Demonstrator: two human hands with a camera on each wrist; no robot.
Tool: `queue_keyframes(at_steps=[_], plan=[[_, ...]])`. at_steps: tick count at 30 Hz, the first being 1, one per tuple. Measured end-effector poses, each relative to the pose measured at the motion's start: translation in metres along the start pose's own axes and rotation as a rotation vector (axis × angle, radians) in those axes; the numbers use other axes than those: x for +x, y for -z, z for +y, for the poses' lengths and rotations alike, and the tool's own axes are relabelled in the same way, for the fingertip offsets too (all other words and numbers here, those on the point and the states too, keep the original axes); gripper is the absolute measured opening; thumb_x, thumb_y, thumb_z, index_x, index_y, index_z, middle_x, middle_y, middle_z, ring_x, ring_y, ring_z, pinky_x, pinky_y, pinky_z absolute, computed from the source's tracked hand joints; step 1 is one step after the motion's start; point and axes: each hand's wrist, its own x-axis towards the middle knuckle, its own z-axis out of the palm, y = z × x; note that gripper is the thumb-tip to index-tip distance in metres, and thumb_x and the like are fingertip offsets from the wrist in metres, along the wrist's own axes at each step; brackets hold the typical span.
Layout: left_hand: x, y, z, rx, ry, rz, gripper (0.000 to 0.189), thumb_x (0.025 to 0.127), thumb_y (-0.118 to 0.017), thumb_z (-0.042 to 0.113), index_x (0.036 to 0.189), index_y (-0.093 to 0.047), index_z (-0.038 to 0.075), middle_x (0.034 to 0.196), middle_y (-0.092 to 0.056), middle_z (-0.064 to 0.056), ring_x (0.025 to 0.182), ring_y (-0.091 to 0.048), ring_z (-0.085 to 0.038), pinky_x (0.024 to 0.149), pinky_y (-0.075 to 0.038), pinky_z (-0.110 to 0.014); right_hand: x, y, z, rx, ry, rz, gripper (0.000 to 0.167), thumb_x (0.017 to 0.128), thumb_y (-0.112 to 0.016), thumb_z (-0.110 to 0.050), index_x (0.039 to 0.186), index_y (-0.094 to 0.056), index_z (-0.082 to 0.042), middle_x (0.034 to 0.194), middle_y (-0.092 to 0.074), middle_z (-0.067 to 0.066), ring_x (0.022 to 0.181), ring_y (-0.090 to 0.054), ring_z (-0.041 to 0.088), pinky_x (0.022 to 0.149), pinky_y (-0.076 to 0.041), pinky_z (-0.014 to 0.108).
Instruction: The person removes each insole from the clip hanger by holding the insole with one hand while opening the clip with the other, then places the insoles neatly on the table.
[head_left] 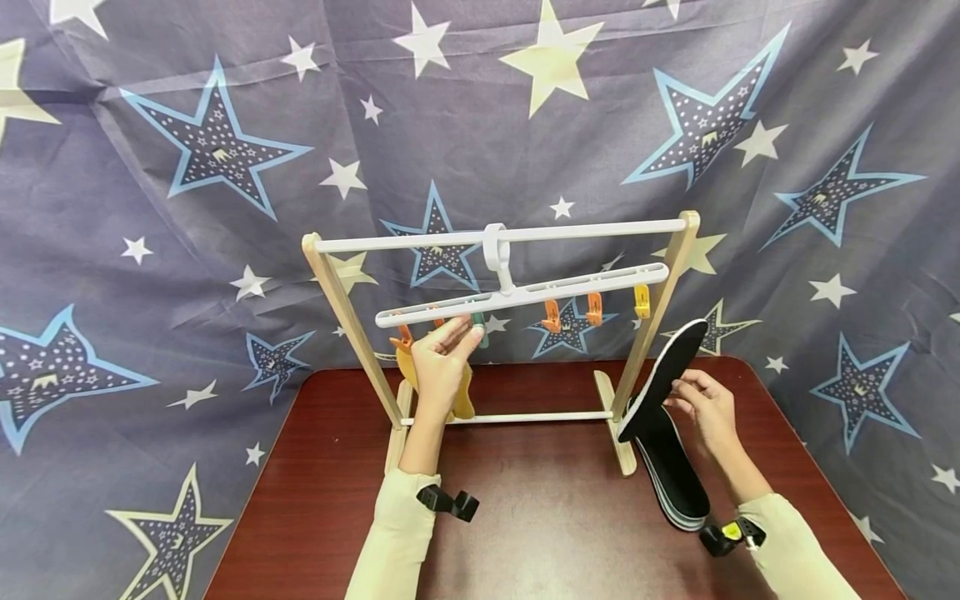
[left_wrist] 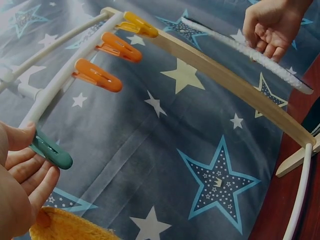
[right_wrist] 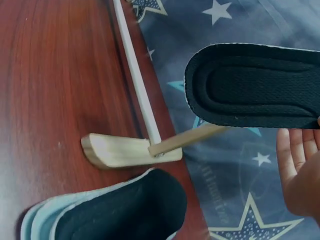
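Note:
My left hand (head_left: 441, 367) pinches a green clothespin (left_wrist: 54, 150) hanging from a white clip hanger (head_left: 540, 292), with the thumb on one side and the fingers on the other. Behind that hand hangs a fuzzy mustard-yellow piece (head_left: 463, 402), its upper end at an orange clothespin (head_left: 402, 337). A black insole (head_left: 670, 371) with a white edge is held up by my right hand (head_left: 707, 412), fingers at its right edge. Below it, more black insoles (head_left: 675, 475) lie stacked on the table. The right wrist view shows the raised insole's rounded end (right_wrist: 250, 87) over the stack.
The hanger hooks over the white top rod (head_left: 600, 229) of a wooden-sided rack (head_left: 648, 342) standing on the dark red table (head_left: 525, 500). Two orange clothespins (head_left: 594, 308) and a yellow one (head_left: 641, 300) hang toward its right end. A starry grey cloth (head_left: 480, 108) hangs behind.

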Motion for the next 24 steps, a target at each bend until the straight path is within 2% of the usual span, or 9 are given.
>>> queue_keyframes(at_steps=[6,17,24], plan=[[0.0,0.0,0.001,-0.007,0.006,0.0,0.03,0.084,-0.08,0.001,0.109,-0.073,-0.014,0.107,-0.071,-0.035,0.088,-0.074,-0.009,0.078,-0.06,-0.017,0.003,0.017,0.0,-0.063,-0.05,0.018,0.027,0.097,-0.051,0.015,0.088,-0.067,-0.004,0.078,-0.072,0.0,0.068,-0.071,0.01,0.061,-0.061,0.024],[0.0,0.0,0.001,0.004,0.004,-0.006,0.029,0.084,-0.08,0.001,0.109,-0.073,-0.013,0.107,-0.071,-0.034,0.088,-0.075,-0.01,0.078,-0.06,-0.017,0.012,0.046,-0.003,-0.208,-0.219,0.041,0.031,0.099,-0.053,0.008,0.084,-0.07,-0.013,0.078,-0.073,-0.008,0.067,-0.07,0.005,0.063,-0.062,0.024],[-0.001,0.0,-0.002,0.008,-0.006,-0.009,0.03,0.085,-0.079,0.0,0.11,-0.072,-0.014,0.106,-0.071,-0.034,0.085,-0.073,-0.004,0.077,-0.059,-0.015,0.015,0.055,-0.008,-0.359,-0.292,0.052,0.032,0.098,-0.058,0.001,0.079,-0.072,-0.021,0.074,-0.071,-0.014,0.065,-0.068,0.0,0.059,-0.06,0.02]])
